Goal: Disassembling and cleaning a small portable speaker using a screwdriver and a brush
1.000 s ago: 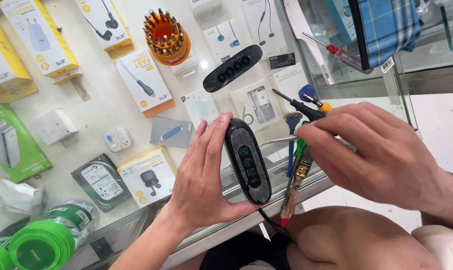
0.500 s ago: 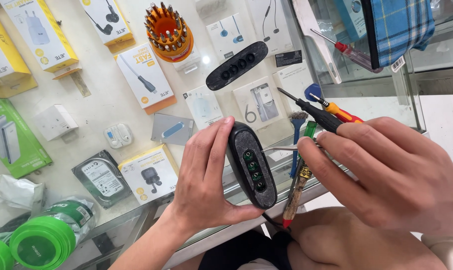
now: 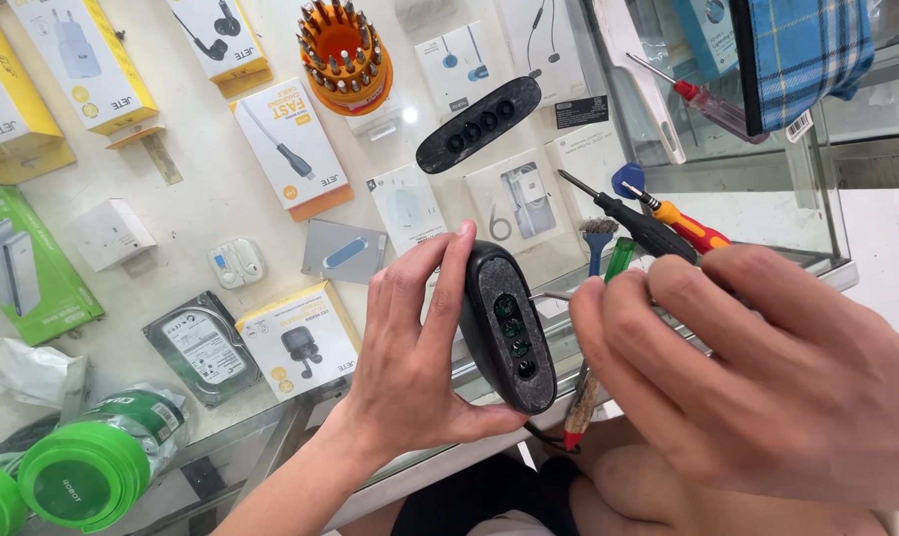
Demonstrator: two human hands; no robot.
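**Black oval housing held over glass table**

Left hand wrapped around a black oval device, thumb low on its near edge, fingers curled over the far side. Firm hold, device tilted, face turned up toward the camera. 4 small round openings in a row down that face, the upper ones glinting green. Thin dark cable trailing from the lower end.

Right hand just beside the device, not touching it. Fingers bent and drawn together around a black-handled screwdriver, its tip pointing up and left, away from the device. Grip itself partly hidden by the knuckles.

Behind the right hand: orange-and-red screwdriver, small brush, green-handled tool, blue part.

On the glass table: a matching black oval cover with 4 holes, lying well apart from the held device. Orange round bit holder near the top. Under the glass, boxed accessories, a bare hard drive, a white earbud case. Green tape rolls at lower left.
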